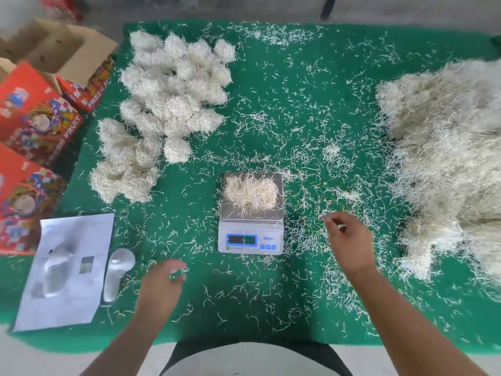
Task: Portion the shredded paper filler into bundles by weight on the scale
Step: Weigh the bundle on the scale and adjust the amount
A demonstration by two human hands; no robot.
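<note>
- My right hand (349, 240) hovers at 3 o'clock of the scale (250, 213), fingers loosely curled; I cannot tell if it pinches strands.
- My left hand (162, 283) hangs at 7 o'clock, fingers loosely bent, holding nothing.
- 1 portion of shredded paper (250, 192) sits on the scale's pan.
- Finished bundles (168, 104) lie at 10 o'clock; the loose heap (447, 164) at 3 o'clock.
- Red boxes (32, 118) stand beyond the green table (271, 308) edge at 9 o'clock.

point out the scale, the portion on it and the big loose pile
scale (250, 238), head view, front panel by the display
portion (250, 192), head view, middle of the clump
loose pile (447, 158), head view, centre of the heap
</note>
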